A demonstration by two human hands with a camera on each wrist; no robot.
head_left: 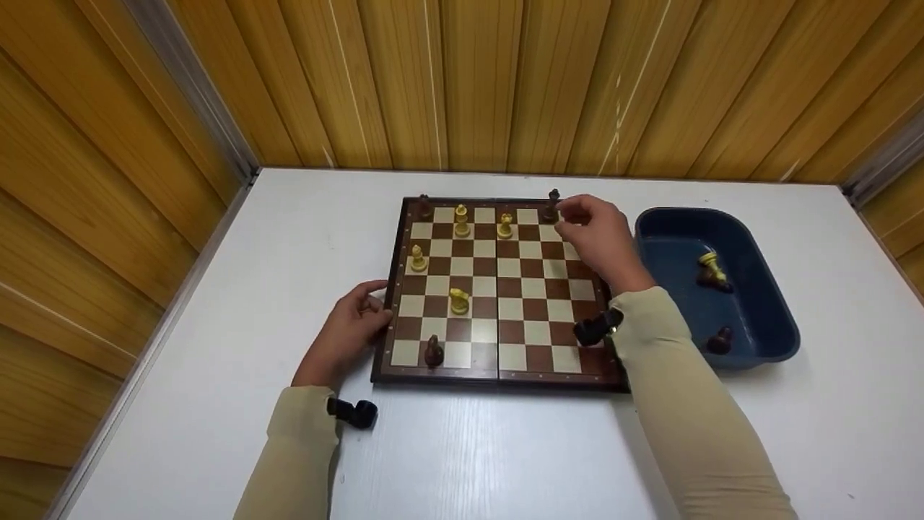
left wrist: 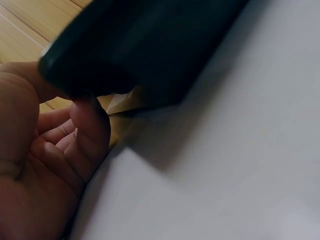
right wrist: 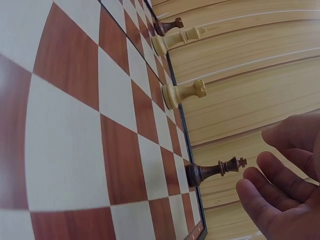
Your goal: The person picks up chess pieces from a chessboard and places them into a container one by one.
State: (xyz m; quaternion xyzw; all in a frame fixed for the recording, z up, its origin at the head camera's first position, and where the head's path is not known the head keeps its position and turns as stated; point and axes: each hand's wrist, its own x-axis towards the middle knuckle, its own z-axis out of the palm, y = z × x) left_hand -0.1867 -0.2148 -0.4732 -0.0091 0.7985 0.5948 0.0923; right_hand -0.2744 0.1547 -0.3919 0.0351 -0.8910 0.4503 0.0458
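My right hand [head_left: 593, 235] is at the board's back right corner, fingers spread and loosely bent. Beside its fingertips stands a dark chess king [head_left: 552, 206]; the right wrist view shows a small gap between the king [right wrist: 215, 170] and the hand [right wrist: 287, 182]. At the chessboard's [head_left: 498, 379] left edge my left hand [head_left: 346, 328] rests with thumb and forefinger touching the side. In the left wrist view the left hand [left wrist: 50, 145] meets a dark edge, other fingers curled beneath. A cream rook [head_left: 505, 226] and a tall cream piece [head_left: 462, 222] stand along the back.
A dark rook [head_left: 424, 207], a cream piece [head_left: 418, 258], a cream knight [head_left: 459, 301] and a dark piece [head_left: 433, 352] stand on the board's left half. Right of the board, a blue basin [head_left: 783, 339] holds several fallen pieces. A wooden wall [head_left: 469, 87] backs the white table [head_left: 426, 462].
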